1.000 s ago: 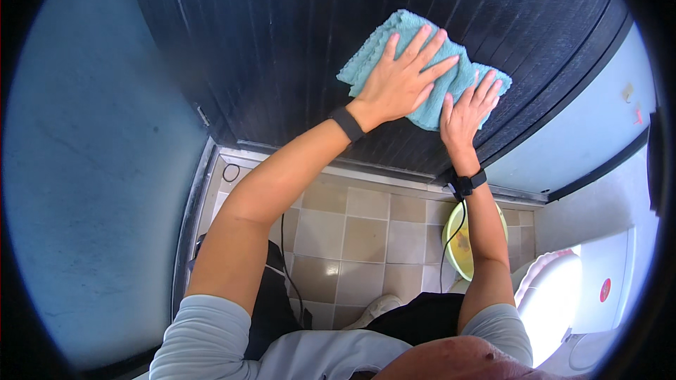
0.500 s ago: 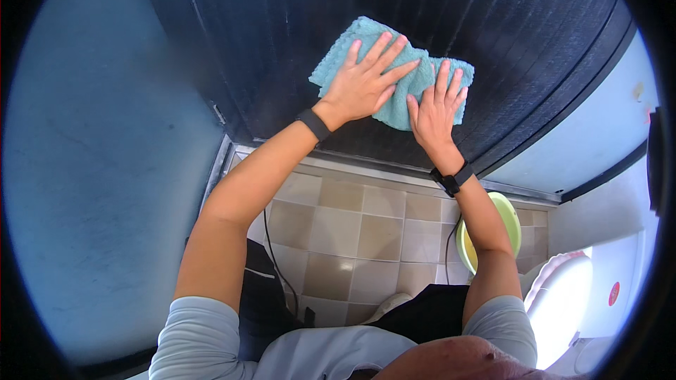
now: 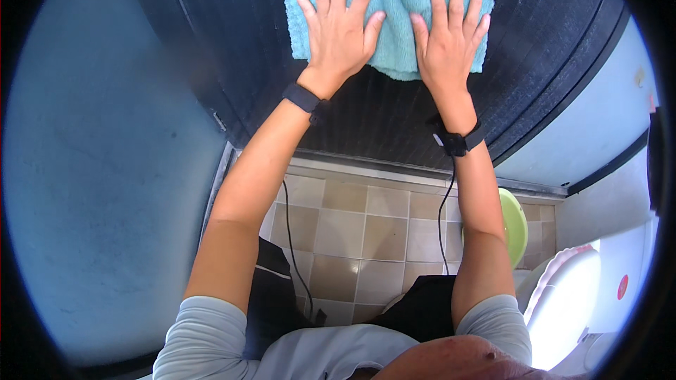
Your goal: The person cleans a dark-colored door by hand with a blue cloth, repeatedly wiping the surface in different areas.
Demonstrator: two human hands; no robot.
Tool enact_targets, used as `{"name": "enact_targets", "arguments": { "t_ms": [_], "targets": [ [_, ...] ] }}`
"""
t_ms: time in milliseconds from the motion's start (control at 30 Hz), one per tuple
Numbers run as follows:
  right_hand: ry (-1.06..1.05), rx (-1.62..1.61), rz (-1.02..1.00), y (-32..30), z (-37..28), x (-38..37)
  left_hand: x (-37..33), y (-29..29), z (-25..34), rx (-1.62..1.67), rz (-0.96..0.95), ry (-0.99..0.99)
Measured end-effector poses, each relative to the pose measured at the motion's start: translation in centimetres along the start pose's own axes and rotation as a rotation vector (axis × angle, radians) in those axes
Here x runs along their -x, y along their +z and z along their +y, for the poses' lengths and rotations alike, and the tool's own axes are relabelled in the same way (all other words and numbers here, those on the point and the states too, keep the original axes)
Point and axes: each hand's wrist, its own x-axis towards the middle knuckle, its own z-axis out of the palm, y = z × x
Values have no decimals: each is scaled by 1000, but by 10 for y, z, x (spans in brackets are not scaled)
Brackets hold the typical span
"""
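Note:
A fluffy turquoise cloth (image 3: 398, 17) lies spread flat against a dark, ribbed door panel (image 3: 380, 116). On the cloth's left part my left hand (image 3: 339, 32) presses with its fingers spread. My right hand (image 3: 449, 39) rests flat on the right part, fingers stretched upward and a little apart. Neither hand is wrapped round the cloth. Both wrists wear black bands, and the right band carries a small dark box with a cable.
Below the door runs a pale metal sill (image 3: 359, 167), then a beige and white tiled floor (image 3: 338, 229). A lime-green basin (image 3: 515, 229) stands right of my right forearm. The white toilet (image 3: 567, 302) is at the lower right. A bluish wall (image 3: 113, 169) fills the left.
Both hands have moved up the door with the cloth. The cloth is spread out wider and flatter now, and the hands are farther apart.

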Motion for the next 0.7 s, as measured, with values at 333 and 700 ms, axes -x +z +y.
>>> {"name": "enact_targets", "arguments": {
  "t_ms": [333,700],
  "targets": [
    [97,81,11,-28,55,-17,-14,20,48,15,45,-45],
    [102,111,-30,-38,94,44,16,46,77,67,-55,1]
  ]
}}
